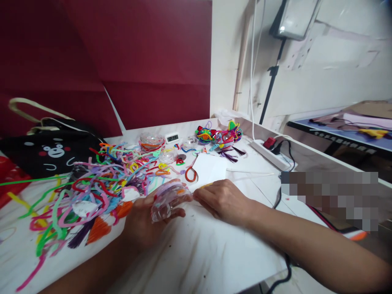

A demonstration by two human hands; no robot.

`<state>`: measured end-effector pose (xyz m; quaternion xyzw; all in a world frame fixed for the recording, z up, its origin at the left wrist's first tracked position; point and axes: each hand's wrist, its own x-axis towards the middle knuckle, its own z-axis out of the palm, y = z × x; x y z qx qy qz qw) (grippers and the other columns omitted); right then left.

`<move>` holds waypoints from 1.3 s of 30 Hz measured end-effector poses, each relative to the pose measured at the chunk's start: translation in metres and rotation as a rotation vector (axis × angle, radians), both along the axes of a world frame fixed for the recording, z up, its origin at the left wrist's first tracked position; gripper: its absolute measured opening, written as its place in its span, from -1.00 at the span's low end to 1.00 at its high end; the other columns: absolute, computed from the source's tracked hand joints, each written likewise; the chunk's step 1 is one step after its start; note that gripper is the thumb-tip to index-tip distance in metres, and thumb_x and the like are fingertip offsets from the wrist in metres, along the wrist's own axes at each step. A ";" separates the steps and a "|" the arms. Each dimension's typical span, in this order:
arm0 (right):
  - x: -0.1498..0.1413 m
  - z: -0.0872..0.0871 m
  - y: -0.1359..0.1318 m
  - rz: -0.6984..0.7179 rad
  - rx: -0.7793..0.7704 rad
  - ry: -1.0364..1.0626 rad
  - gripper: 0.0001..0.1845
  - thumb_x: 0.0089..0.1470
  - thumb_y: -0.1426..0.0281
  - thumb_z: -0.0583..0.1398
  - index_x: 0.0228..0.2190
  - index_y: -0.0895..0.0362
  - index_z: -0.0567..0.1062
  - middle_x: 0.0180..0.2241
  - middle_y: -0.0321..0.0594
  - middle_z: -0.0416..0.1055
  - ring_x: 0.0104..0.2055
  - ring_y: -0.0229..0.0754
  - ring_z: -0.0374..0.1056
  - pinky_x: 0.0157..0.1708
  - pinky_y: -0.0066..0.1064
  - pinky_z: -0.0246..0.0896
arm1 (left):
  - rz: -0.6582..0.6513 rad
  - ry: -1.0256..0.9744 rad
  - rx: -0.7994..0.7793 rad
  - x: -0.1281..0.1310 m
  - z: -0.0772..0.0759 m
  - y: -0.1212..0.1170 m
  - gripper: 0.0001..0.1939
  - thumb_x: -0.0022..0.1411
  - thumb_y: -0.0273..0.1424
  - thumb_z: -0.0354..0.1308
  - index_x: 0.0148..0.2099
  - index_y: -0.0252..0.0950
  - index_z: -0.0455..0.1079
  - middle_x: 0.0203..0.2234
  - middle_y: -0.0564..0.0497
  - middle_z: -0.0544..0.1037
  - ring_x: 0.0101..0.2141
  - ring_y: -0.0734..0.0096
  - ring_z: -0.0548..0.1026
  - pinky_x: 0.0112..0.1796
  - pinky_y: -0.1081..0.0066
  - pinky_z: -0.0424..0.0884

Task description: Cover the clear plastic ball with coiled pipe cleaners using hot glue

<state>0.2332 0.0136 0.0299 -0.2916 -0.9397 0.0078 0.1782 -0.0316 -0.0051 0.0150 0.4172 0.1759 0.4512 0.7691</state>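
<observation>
My left hand (145, 220) is wrapped round a clear, ribbed plastic piece (170, 203) with a lilac band along its top and an orange patch near its right end. It is tilted above the white tabletop. My right hand (225, 202) is closed in a pinch at the right end of that piece. A bit of yellow shows at its fingers, but what they grip is too hidden to name. Just beyond the hands lie a white sheet (210, 169) and an orange-red pipe-cleaner loop (190, 174).
Pipe cleaners (88, 183) and tassels (99, 232) heap on the left, before a black bag (45, 151). Clear plastic bowls (152, 142), a digital timer (172, 138) and colourful decorated crafts (220, 136) stand behind. On the right are a power strip (272, 155) and a black cable.
</observation>
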 end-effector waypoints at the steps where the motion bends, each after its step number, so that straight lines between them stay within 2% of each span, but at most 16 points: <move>1: 0.000 0.000 0.000 -0.006 0.013 -0.010 -0.73 0.53 0.45 0.02 -0.17 0.11 0.50 -0.36 -0.13 0.64 -0.45 -0.17 0.34 -0.39 -0.25 -0.09 | -0.011 -0.001 -0.007 0.001 0.001 0.000 -0.54 0.36 -0.15 0.27 0.18 -0.25 0.69 0.05 -0.16 0.79 0.10 -0.04 0.73 -0.02 0.24 0.67; 6: 0.000 0.003 -0.001 -0.030 0.113 -0.090 -0.81 0.46 0.53 0.09 -0.10 0.11 0.49 -0.40 -0.19 0.62 -0.50 -0.18 0.32 -0.41 -0.24 -0.11 | -0.027 -0.021 -0.023 0.005 0.006 -0.002 -0.50 0.32 -0.15 0.32 0.18 -0.33 0.69 0.02 -0.20 0.79 0.06 -0.03 0.75 -0.13 0.32 0.67; 9: 0.001 0.002 -0.001 0.004 0.217 -0.099 -0.82 0.44 0.55 0.10 -0.14 0.13 0.49 -0.45 -0.23 0.58 -0.51 -0.19 0.32 -0.43 -0.24 -0.08 | -0.055 -0.027 -0.050 0.006 0.004 -0.004 -0.50 0.30 -0.17 0.35 0.20 -0.28 0.68 0.05 -0.16 0.78 0.09 -0.05 0.73 -0.13 0.31 0.68; 12: 0.002 -0.002 -0.003 0.025 0.303 -0.056 -0.80 0.41 0.58 0.07 -0.18 0.13 0.47 -0.49 -0.27 0.53 -0.53 -0.19 0.31 -0.44 -0.26 -0.05 | -0.073 -0.036 -0.053 0.007 0.001 -0.006 -0.47 0.31 -0.14 0.35 0.24 -0.26 0.65 0.07 -0.14 0.78 0.10 0.01 0.73 -0.11 0.32 0.69; 17: 0.003 -0.009 -0.004 -0.072 0.254 0.026 -0.78 0.35 0.60 0.06 -0.22 0.10 0.44 -0.49 -0.31 0.52 -0.55 -0.23 0.27 -0.48 -0.29 -0.08 | -0.051 -0.024 -0.043 0.008 0.002 -0.008 -0.43 0.26 -0.11 0.39 0.24 -0.25 0.66 0.08 -0.14 0.77 0.06 0.05 0.75 -0.11 0.34 0.69; 19: 0.002 -0.011 -0.004 -0.088 0.247 0.035 -0.77 0.40 0.58 0.05 -0.23 0.10 0.45 -0.49 -0.31 0.53 -0.55 -0.24 0.28 -0.48 -0.30 -0.09 | -0.025 0.008 -0.049 0.008 0.003 -0.009 -0.42 0.23 -0.08 0.40 0.22 -0.23 0.67 0.08 -0.13 0.77 0.05 0.04 0.75 -0.14 0.35 0.69; 24: 0.000 -0.013 -0.002 0.006 0.267 0.102 -0.78 0.48 0.51 0.04 -0.16 0.13 0.47 -0.45 -0.29 0.54 -0.51 -0.24 0.31 -0.46 -0.32 -0.04 | 0.052 0.101 -0.040 0.012 0.004 -0.011 -0.42 0.12 0.03 0.44 0.14 -0.09 0.73 0.03 -0.08 0.80 0.06 -0.10 0.75 -0.22 0.30 0.67; 27: 0.000 -0.014 -0.002 0.065 0.260 0.184 -0.76 0.46 0.51 0.03 -0.25 0.12 0.44 -0.49 -0.29 0.49 -0.52 -0.24 0.29 -0.45 -0.31 -0.02 | 0.088 0.162 -0.029 0.015 0.005 -0.012 -0.44 0.05 0.05 0.45 0.08 -0.02 0.76 -0.02 -0.05 0.81 0.01 -0.18 0.75 -0.25 0.20 0.65; 31: 0.000 -0.016 -0.002 0.016 0.215 0.224 -0.65 0.50 0.47 0.00 -0.36 0.08 0.40 -0.53 -0.30 0.44 -0.55 -0.26 0.23 -0.45 -0.32 -0.05 | 0.114 0.217 -0.005 0.018 0.009 -0.014 -0.46 -0.03 0.00 0.44 0.03 0.03 0.78 -0.06 -0.07 0.81 -0.09 -0.21 0.76 -0.33 0.11 0.63; 33: 0.000 -0.017 -0.002 -0.008 0.194 0.225 -0.66 0.51 0.46 -0.01 -0.31 0.10 0.43 -0.53 -0.30 0.44 -0.55 -0.26 0.24 -0.46 -0.32 -0.06 | 0.133 0.223 0.000 0.018 0.010 -0.014 -0.48 -0.06 0.00 0.43 -0.01 0.04 0.79 -0.04 -0.08 0.81 -0.10 -0.26 0.75 -0.35 0.09 0.63; 37: 0.001 -0.016 0.000 0.027 0.232 0.228 -0.75 0.53 0.48 0.00 -0.03 0.20 0.47 -0.50 -0.30 0.49 -0.55 -0.25 0.31 -0.49 -0.33 -0.03 | 0.154 0.216 -0.046 0.017 0.008 -0.013 -0.44 -0.06 0.03 0.42 0.01 0.01 0.79 0.02 -0.04 0.79 0.00 -0.33 0.74 -0.33 0.10 0.64; 39: 0.001 -0.015 -0.001 0.043 0.276 0.218 -0.78 0.52 0.50 0.01 -0.05 0.19 0.46 -0.51 -0.31 0.48 -0.55 -0.25 0.30 -0.49 -0.33 -0.02 | 0.127 0.194 -0.066 0.017 0.006 -0.013 -0.42 -0.05 0.02 0.43 0.04 0.00 0.78 0.01 -0.01 0.80 0.02 -0.30 0.74 -0.31 0.13 0.64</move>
